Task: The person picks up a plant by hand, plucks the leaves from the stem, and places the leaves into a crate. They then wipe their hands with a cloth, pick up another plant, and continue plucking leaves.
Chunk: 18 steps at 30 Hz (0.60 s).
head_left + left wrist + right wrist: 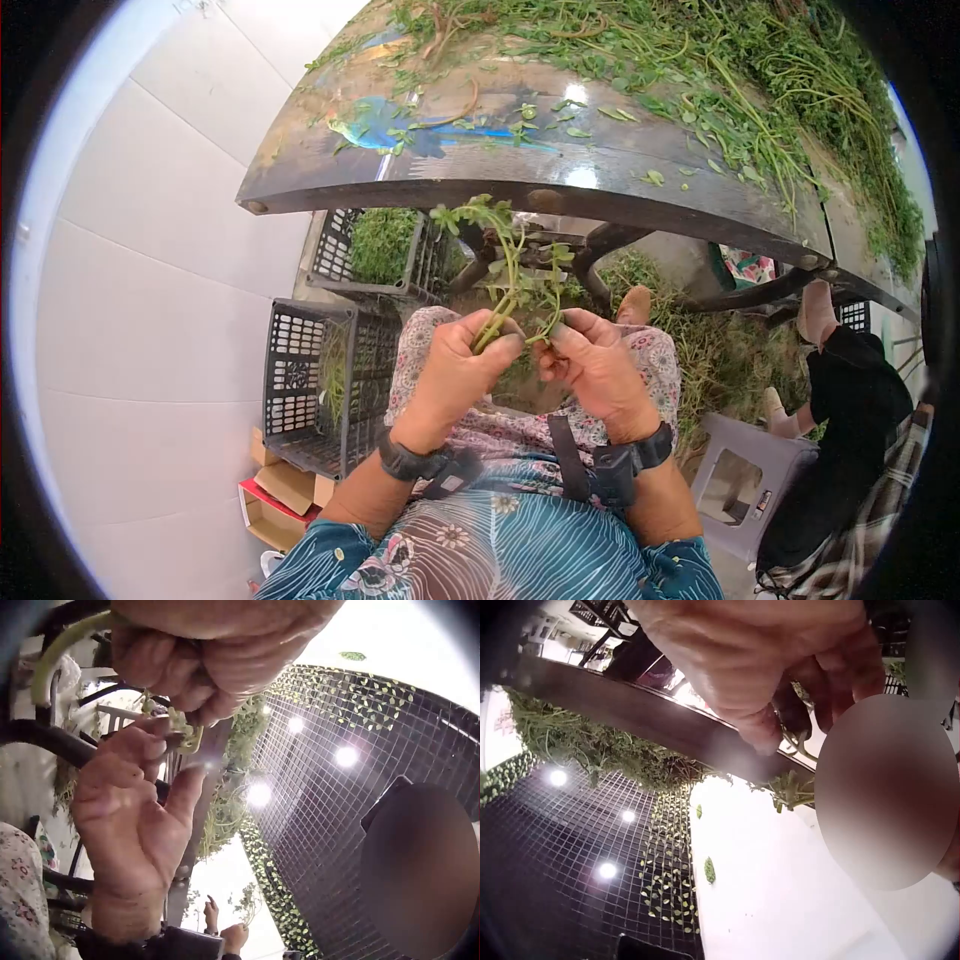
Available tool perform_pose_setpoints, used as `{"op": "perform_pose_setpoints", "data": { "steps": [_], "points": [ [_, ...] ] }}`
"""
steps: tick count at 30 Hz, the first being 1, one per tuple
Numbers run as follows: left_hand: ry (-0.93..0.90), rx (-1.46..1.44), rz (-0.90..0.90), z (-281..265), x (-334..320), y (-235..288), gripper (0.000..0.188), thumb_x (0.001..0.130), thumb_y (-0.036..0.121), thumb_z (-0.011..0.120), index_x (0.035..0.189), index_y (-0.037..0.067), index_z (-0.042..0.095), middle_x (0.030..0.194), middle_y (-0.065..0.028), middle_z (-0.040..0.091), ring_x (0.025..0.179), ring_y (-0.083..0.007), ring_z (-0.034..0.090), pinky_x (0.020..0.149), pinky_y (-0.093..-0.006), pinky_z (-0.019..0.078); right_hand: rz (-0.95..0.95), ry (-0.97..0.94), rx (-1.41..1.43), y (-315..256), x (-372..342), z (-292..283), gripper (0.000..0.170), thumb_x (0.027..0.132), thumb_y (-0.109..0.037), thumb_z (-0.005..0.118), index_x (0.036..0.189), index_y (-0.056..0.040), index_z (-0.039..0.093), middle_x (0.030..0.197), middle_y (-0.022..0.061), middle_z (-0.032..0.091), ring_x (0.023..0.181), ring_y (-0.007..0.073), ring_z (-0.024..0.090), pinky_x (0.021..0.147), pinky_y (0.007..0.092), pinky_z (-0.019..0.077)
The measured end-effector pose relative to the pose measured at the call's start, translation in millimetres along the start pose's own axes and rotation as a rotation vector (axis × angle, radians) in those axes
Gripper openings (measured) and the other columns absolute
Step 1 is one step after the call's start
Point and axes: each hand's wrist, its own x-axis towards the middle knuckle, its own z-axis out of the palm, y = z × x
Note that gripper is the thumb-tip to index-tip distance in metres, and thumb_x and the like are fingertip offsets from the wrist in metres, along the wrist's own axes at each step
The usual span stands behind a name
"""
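Note:
Over the lap, my left hand (455, 368) grips a few thick green leafy stems (512, 262), their leafy tops rising toward the table edge. Close beside it, my right hand (600, 372) pinches a thinner leafy sprig (554, 290) between thumb and fingers. Both sets of fingertips nearly meet. In the left wrist view a bare stem end (46, 675) sticks out past my left hand (225, 645), and small leaves show between the two hands. The right wrist view has my right hand (772, 660) at the top, its fingers partly hiding the sprig.
A dark-edged table (460, 165) ahead bears loose leaves and a large heap of greens (800, 75). Black plastic crates (290, 375) holding some greens stand at the left. Stems litter the floor (735, 350) under the table. Another person's legs (845, 385) and a grey stool (745, 480) are at the right.

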Motion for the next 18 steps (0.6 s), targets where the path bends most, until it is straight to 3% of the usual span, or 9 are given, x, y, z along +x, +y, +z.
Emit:
{"op": "perform_pose_setpoints", "data": {
  "steps": [3, 8, 14, 18],
  "points": [
    [-0.006, 0.068, 0.070, -2.1, 4.2, -5.6, 0.012, 0.077, 0.013, 0.060, 0.083, 0.002, 0.059, 0.063, 0.0062, 0.049, 0.056, -0.0013, 0.040, 0.049, -0.0185, 0.0326, -0.006, 0.051, -0.075, 0.7, 5.2, -0.6, 0.016, 0.084, -0.013, 0.058, 0.096, -0.0015, 0.057, 0.080, 0.0074, 0.062, 0.064, 0.0132, 0.058, 0.056, 0.0246, 0.0471],
    [0.026, 0.033, -0.001, -3.8, 5.7, -11.2, 0.013, 0.077, 0.012, 0.061, 0.084, 0.002, 0.059, 0.067, 0.0053, 0.051, 0.059, -0.0022, 0.042, 0.052, -0.0187, 0.0347, 0.041, 0.064, -0.058, -4.5, 7.9, 5.7, 0.020, 0.083, -0.011, 0.055, 0.098, 0.0015, 0.053, 0.077, 0.0039, 0.059, 0.065, 0.0095, 0.054, 0.059, 0.0212, 0.0438],
    [0.036, 0.069, 0.037, -5.9, 5.5, -12.3, 0.012, 0.077, 0.011, 0.061, 0.084, 0.002, 0.059, 0.067, 0.0050, 0.051, 0.059, -0.0025, 0.042, 0.052, -0.0193, 0.0355, 0.118, 0.055, 0.071, 0.1, 12.6, 4.1, 0.021, 0.081, -0.004, 0.056, 0.100, -0.0023, 0.047, 0.083, 0.0084, 0.060, 0.067, 0.0138, 0.059, 0.055, 0.0242, 0.0484],
    [0.034, 0.053, 0.030, -5.4, 4.5, -14.0, 0.013, 0.077, 0.011, 0.060, 0.085, 0.001, 0.059, 0.068, 0.0043, 0.052, 0.061, -0.0026, 0.043, 0.053, -0.0194, 0.0363, 0.044, 0.079, 0.108, 1.5, 11.6, 10.6, 0.026, 0.080, -0.003, 0.056, 0.103, -0.0012, 0.045, 0.083, 0.0080, 0.059, 0.067, 0.0134, 0.058, 0.057, 0.0236, 0.0482]
  ]
}}
